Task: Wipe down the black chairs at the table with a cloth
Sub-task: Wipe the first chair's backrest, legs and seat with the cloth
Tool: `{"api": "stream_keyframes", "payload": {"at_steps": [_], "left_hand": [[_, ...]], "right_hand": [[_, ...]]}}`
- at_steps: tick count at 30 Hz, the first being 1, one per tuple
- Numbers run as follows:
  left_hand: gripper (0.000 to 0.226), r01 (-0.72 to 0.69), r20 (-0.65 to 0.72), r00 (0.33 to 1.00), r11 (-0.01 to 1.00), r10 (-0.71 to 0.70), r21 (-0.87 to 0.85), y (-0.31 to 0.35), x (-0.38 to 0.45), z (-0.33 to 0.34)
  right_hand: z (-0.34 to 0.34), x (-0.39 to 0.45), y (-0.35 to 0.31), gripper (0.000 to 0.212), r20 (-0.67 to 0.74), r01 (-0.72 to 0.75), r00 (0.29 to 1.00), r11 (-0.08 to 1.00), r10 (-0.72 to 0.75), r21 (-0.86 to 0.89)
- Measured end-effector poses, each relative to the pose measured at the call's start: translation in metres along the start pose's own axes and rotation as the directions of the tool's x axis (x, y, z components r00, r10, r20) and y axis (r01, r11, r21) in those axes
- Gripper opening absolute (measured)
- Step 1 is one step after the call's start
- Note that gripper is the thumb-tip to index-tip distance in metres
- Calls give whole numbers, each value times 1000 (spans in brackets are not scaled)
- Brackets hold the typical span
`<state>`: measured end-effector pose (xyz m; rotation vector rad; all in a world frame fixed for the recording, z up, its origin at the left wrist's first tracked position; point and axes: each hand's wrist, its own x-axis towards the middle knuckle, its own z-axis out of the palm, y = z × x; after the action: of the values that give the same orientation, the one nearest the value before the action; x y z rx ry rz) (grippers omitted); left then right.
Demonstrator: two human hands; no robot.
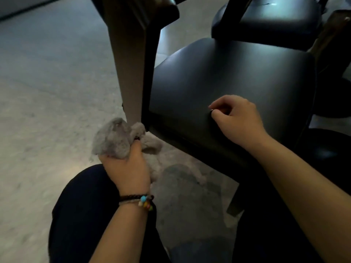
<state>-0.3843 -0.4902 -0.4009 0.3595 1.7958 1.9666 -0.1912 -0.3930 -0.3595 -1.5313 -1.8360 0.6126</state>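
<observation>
A black padded chair (231, 76) fills the middle right of the view, its seat facing me. My left hand (127, 168) is shut on a bunched grey cloth (115, 137), held low beside the chair's front left corner, near its dark frame leg. My right hand (237, 118) rests on the seat near its front edge, fingers curled in, with a small ring-like item pinched at the fingertips; what it is cannot be told. A beaded bracelet sits on my left wrist.
A second black chair (275, 18) stands behind the first at the top right. A thick brown table leg (127, 59) rises just left of the chair. Pale stone floor (47, 92) spreads to the left. My dark-trousered knees are at the bottom.
</observation>
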Motion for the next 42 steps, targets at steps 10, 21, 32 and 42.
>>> {"api": "stream_keyframes", "payload": {"at_steps": [10, 21, 32, 42], "left_hand": [[58, -185, 300, 949, 943, 98, 278, -30, -49, 53], [24, -265, 346, 924, 923, 160, 279, -55, -139, 40], [25, -359, 662, 716, 930, 221, 78, -49, -194, 12], [24, 34, 594, 804, 996, 20, -80, 33, -134, 41]], "right_hand": [[-28, -1, 30, 15, -4, 386, 907, 835, -421, -391], [-23, 0, 46, 15, -108, 163, 977, 970, -184, -179], [-56, -17, 45, 32, -77, -76, 975, 640, 208, 764], [-87, -71, 29, 28, 278, -109, 948, 666, -154, 738]]}}
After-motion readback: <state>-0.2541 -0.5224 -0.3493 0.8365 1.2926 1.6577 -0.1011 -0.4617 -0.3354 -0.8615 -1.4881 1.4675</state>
